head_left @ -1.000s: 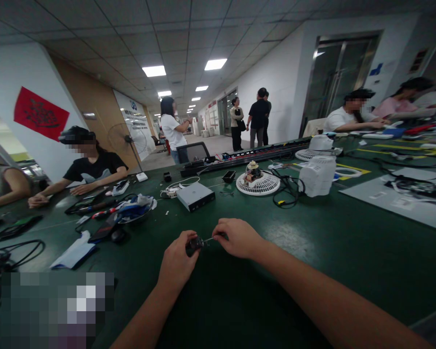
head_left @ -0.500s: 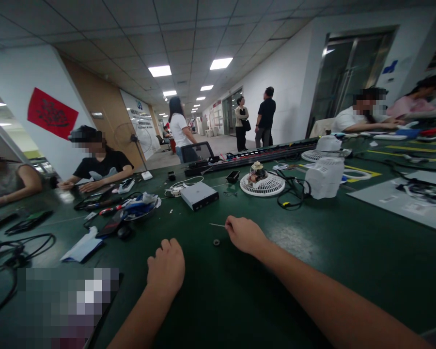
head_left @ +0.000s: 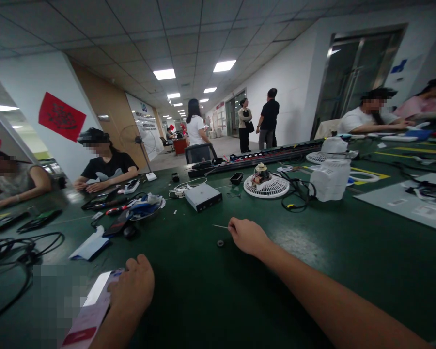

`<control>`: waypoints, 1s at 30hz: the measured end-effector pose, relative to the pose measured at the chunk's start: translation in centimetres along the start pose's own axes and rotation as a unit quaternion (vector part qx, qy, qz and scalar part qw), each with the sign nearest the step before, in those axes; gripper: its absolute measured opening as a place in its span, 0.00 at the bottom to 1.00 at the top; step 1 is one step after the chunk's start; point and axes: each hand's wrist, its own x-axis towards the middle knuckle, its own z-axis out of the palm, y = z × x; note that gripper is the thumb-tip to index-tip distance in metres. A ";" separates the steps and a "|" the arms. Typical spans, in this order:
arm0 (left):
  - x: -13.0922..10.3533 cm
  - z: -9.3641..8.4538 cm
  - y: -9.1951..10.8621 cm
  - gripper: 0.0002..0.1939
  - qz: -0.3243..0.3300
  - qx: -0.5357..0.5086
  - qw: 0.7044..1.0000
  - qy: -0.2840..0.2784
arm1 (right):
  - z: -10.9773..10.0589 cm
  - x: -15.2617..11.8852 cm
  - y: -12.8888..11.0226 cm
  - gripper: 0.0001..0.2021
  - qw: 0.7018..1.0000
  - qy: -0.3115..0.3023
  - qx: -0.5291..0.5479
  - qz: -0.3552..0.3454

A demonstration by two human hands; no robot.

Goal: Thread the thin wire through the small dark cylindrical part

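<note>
My right hand (head_left: pixel 249 236) is closed in a pinch on a thin pale rod (head_left: pixel 220 226), whose free end points left just above the tabletop. Just below it a small dark ring-shaped part (head_left: pixel 220 243) lies flat on the green table (head_left: pixel 199 295). At the lower left, my left hand (head_left: pixel 134 283) reaches over the right edge of a flat device with a lit screen (head_left: pixel 90 310), partly blurred out. Its fingers are bent and somewhat apart, with nothing visible in them; whether they touch the device I cannot tell.
A silver disc drive (head_left: pixel 203 196) sits ahead, with a white fan grille and motor (head_left: pixel 266 184) and a white housing (head_left: pixel 330 180) to its right. Black cables (head_left: pixel 29 247), a blue-white cloth (head_left: pixel 90 243) and tools lie left. Other people (head_left: pixel 109 165) sit around the table.
My left hand has moved left and down, from bare table to the edge of the lit device. The right hand still holds the rod in nearly the same place. The view has shifted slightly.
</note>
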 end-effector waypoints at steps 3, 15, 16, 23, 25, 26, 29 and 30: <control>-0.3 -0.3 0.3 0.17 -0.003 0.018 1.000 0.008 | -0.1 -0.1 0.0 0.12 1.000 0.004 0.001 -0.002; 1.0 -1.3 7.6 0.25 0.170 -0.082 0.981 0.036 | 1.8 0.5 -1.6 0.18 0.991 0.018 0.126 0.032; 1.7 -1.1 7.9 0.22 0.167 -0.124 0.978 0.031 | 2.0 0.6 -1.8 0.18 0.992 0.005 0.123 0.030; 3.3 1.4 8.1 0.20 0.198 -0.196 0.955 0.098 | 2.6 0.4 -1.9 0.10 0.991 -0.020 0.131 0.022; 3.2 2.0 7.9 0.20 0.210 -0.223 0.946 0.110 | 2.6 0.4 -1.7 0.11 0.990 -0.016 0.136 0.024; 3.1 2.2 7.9 0.19 0.212 -0.232 0.942 0.116 | 2.5 0.4 -1.6 0.11 0.990 -0.017 0.140 0.025; 2.8 2.5 8.1 0.19 0.232 -0.258 0.931 0.113 | 2.4 0.5 -1.1 0.10 0.986 -0.014 0.165 0.021; 2.6 2.4 8.2 0.20 0.236 -0.269 0.927 0.111 | 2.5 0.5 -1.0 0.10 0.984 -0.003 0.178 0.019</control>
